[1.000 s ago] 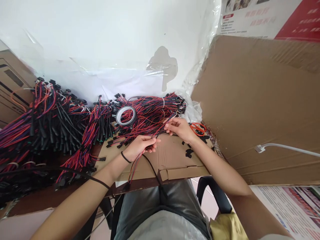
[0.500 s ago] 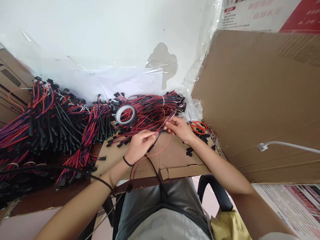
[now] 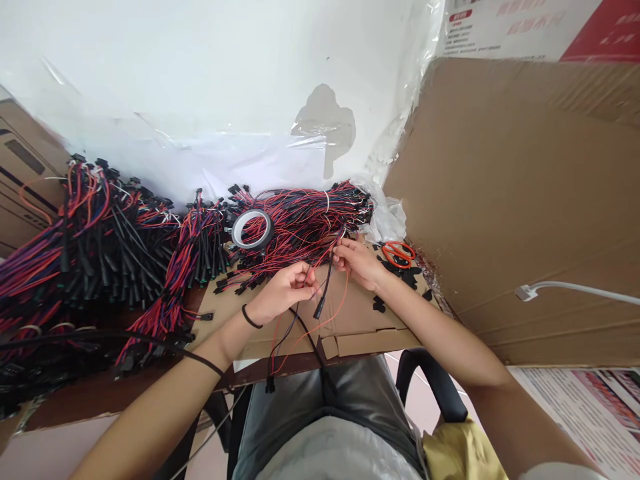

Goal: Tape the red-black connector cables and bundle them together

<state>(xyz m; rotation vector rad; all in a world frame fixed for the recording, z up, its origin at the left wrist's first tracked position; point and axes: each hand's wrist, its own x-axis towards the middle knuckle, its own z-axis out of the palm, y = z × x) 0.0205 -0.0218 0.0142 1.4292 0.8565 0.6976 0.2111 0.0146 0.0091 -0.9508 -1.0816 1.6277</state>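
Poster (image 3: pixel 530 27) print top right too small to read. Left hand (image 3: pixel 283 293) fingers pinch thin red-black wires (image 3: pixel 280 340); right hand (image 3: pixel 357 261) fingers pinch a black-plug lead (image 3: pixel 325 287), apparently from the bundle (image 3: pixel 305 227), its upper end lost there.

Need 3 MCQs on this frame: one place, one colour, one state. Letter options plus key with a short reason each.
1. Where does the tape roll lie?
A. on the wire pile
B. on the chair
C. in the right hand

2. What colour are the scissors' handles?
A. blue
B. orange
C. green

3. What is the left hand doing?
A. lying flat and open
B. pinching thin wires
C. gripping the scissors

Key: 1 A, the roll rests on the red and black wire pile. 2 B, orange loops show beside the right hand. 3 B, its fingers close on the thin wires hanging below it.
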